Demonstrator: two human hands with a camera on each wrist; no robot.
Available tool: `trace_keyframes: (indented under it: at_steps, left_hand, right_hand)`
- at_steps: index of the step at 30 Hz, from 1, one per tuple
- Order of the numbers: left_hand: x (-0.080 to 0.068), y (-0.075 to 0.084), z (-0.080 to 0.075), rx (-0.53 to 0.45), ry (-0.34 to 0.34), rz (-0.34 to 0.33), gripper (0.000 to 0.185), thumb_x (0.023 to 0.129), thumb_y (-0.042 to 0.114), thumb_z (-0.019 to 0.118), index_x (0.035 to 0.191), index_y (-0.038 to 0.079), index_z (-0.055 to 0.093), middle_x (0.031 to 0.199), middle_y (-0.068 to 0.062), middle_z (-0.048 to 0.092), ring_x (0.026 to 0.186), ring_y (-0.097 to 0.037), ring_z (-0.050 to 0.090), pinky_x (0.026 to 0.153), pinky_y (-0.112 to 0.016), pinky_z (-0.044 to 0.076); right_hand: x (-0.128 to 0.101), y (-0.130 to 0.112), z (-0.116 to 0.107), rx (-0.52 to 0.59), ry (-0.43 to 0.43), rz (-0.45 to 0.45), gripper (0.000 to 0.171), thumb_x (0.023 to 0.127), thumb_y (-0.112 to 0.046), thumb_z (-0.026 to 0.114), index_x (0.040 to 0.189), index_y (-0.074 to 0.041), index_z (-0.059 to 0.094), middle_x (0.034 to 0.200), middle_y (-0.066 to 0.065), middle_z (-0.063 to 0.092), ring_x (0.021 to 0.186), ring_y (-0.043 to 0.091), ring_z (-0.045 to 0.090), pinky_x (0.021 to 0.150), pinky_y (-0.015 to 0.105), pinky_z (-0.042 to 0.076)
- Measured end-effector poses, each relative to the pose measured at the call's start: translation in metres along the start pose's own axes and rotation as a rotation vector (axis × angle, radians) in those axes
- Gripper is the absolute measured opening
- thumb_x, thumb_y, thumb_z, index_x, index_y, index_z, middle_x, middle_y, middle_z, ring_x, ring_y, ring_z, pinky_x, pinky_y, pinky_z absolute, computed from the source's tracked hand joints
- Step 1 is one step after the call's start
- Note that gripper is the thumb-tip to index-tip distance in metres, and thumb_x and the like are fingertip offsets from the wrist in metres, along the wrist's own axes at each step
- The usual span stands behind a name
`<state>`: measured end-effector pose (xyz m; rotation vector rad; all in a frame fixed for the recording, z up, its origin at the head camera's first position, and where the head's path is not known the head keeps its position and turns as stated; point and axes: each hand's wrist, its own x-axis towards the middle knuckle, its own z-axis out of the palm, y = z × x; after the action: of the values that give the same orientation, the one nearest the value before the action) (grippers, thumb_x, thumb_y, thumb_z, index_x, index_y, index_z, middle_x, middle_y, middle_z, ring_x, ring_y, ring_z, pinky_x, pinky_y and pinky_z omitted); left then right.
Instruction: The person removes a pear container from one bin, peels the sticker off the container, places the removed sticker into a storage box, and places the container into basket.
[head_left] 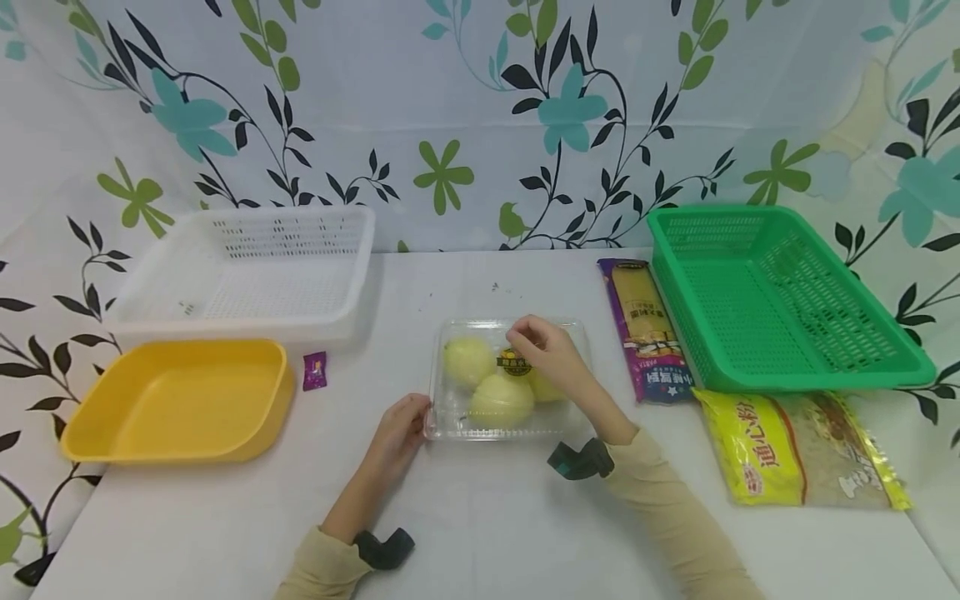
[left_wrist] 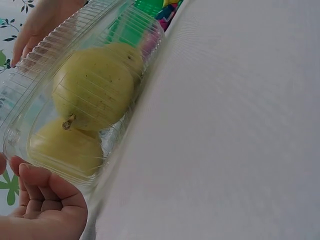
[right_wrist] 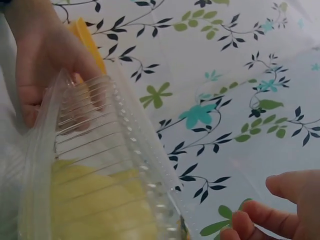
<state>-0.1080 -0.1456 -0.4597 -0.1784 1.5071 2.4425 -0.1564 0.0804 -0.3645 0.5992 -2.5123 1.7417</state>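
A clear plastic clamshell box [head_left: 450,427] lies at the middle of the white table and holds three yellow-green pears [head_left: 500,401]. My left hand [head_left: 405,429] grips the box's near-left corner with curled fingers. Up close in the left wrist view, the box [left_wrist: 85,45], a pear [left_wrist: 92,87] and the left hand [left_wrist: 42,205] all show. My right hand [head_left: 543,350] hovers over the lid by a round sticker [head_left: 514,363], its fingers loosely bent. In the right wrist view the right hand [right_wrist: 280,210] holds nothing, and the left hand [right_wrist: 40,65] clasps the box [right_wrist: 100,150].
A white slotted basket [head_left: 247,267] and a yellow tray [head_left: 180,400] stand at the left, with a small purple wrapper [head_left: 314,371] beside the tray. At the right are a green basket [head_left: 780,300], a purple noodle pack [head_left: 648,329] and a yellow pasta bag [head_left: 795,450].
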Motion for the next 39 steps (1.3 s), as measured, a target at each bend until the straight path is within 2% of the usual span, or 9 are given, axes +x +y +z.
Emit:
trace_keyframes:
  at_steps: [4, 8, 13, 20, 24, 28, 31, 35, 39]
  left_hand:
    - [0.001, -0.005, -0.005, -0.192, -0.174, -0.004, 0.014, 0.082, 0.009, 0.038, 0.077, 0.004, 0.049, 0.069, -0.002, 0.041, 0.061, -0.011, 0.039, 0.056, -0.02, 0.034]
    - [0.002, -0.008, -0.007, -0.236, -0.26, -0.008, 0.017, 0.083, 0.009, 0.035, 0.077, 0.005, 0.05, 0.07, -0.001, 0.044, 0.063, -0.011, 0.04, 0.059, -0.021, 0.034]
    - [0.001, -0.008, -0.008, -0.241, -0.259, -0.03, 0.017, 0.083, 0.01, 0.034, 0.079, 0.005, 0.05, 0.073, -0.002, 0.044, 0.065, -0.011, 0.041, 0.061, -0.023, 0.035]
    - [-0.001, -0.005, -0.009, -0.231, -0.173, -0.122, 0.014, 0.081, 0.013, 0.04, 0.084, 0.002, 0.048, 0.088, -0.006, 0.043, 0.08, -0.015, 0.042, 0.076, -0.028, 0.032]
    - [-0.001, -0.001, -0.011, -0.186, -0.196, -0.114, 0.016, 0.083, 0.015, 0.037, 0.084, 0.003, 0.046, 0.084, -0.005, 0.043, 0.075, -0.014, 0.042, 0.071, -0.026, 0.035]
    - [0.001, 0.001, -0.012, -0.145, -0.216, -0.109, 0.018, 0.084, 0.021, 0.035, 0.08, 0.006, 0.043, 0.072, 0.0, 0.04, 0.062, -0.008, 0.037, 0.057, -0.02, 0.033]
    - [0.002, 0.0, -0.011, -0.105, -0.207, -0.118, 0.019, 0.084, 0.021, 0.034, 0.077, 0.007, 0.043, 0.068, 0.001, 0.039, 0.055, -0.007, 0.035, 0.05, -0.017, 0.031]
    - [0.002, 0.0, -0.007, -0.016, -0.212, -0.084, 0.019, 0.083, 0.015, 0.035, 0.069, 0.008, 0.046, 0.065, 0.001, 0.041, 0.053, -0.008, 0.037, 0.049, -0.019, 0.032]
    - [0.001, 0.0, -0.005, 0.028, -0.256, -0.033, 0.024, 0.084, 0.01, 0.031, 0.065, 0.009, 0.045, 0.059, 0.002, 0.039, 0.052, -0.009, 0.037, 0.049, -0.022, 0.032]
  right_hand:
    - [0.001, 0.037, 0.011, -0.079, 0.023, 0.009, 0.024, 0.079, -0.032, 0.045, 0.077, -0.009, 0.053, 0.068, 0.003, 0.051, 0.06, 0.015, 0.044, 0.05, 0.025, 0.038]
    - [0.001, 0.063, 0.016, -0.11, 0.065, 0.019, 0.024, 0.078, -0.035, 0.045, 0.076, -0.012, 0.053, 0.068, -0.001, 0.05, 0.06, 0.013, 0.041, 0.05, 0.026, 0.037]
    - [-0.008, 0.044, 0.014, -0.08, 0.081, 0.037, 0.022, 0.078, -0.03, 0.047, 0.074, -0.009, 0.053, 0.068, 0.001, 0.051, 0.061, 0.015, 0.043, 0.051, 0.028, 0.038]
    - [-0.015, 0.027, 0.011, -0.034, 0.117, 0.029, 0.015, 0.078, -0.021, 0.05, 0.073, -0.007, 0.054, 0.068, 0.002, 0.053, 0.063, 0.013, 0.047, 0.057, 0.025, 0.04]
    - [-0.014, 0.024, 0.013, -0.046, 0.125, 0.008, 0.015, 0.077, -0.019, 0.051, 0.072, -0.006, 0.054, 0.066, 0.002, 0.053, 0.06, 0.012, 0.047, 0.056, 0.025, 0.041]
    - [-0.013, 0.024, 0.016, -0.149, 0.111, -0.055, 0.015, 0.073, -0.022, 0.056, 0.068, -0.008, 0.053, 0.062, -0.001, 0.05, 0.054, 0.011, 0.043, 0.049, 0.023, 0.038]
    - [-0.011, 0.027, 0.02, -0.306, 0.066, -0.147, 0.02, 0.069, -0.026, 0.06, 0.066, -0.009, 0.05, 0.06, -0.004, 0.046, 0.054, 0.009, 0.04, 0.049, 0.02, 0.036]
    - [-0.007, 0.03, 0.023, -0.488, 0.045, -0.26, 0.026, 0.064, -0.029, 0.063, 0.062, -0.01, 0.045, 0.056, -0.004, 0.04, 0.053, 0.008, 0.035, 0.051, 0.02, 0.031]
    - [-0.006, 0.03, 0.025, -0.534, 0.066, -0.277, 0.023, 0.064, -0.022, 0.063, 0.059, -0.011, 0.044, 0.054, -0.004, 0.038, 0.051, 0.008, 0.033, 0.051, 0.021, 0.029]
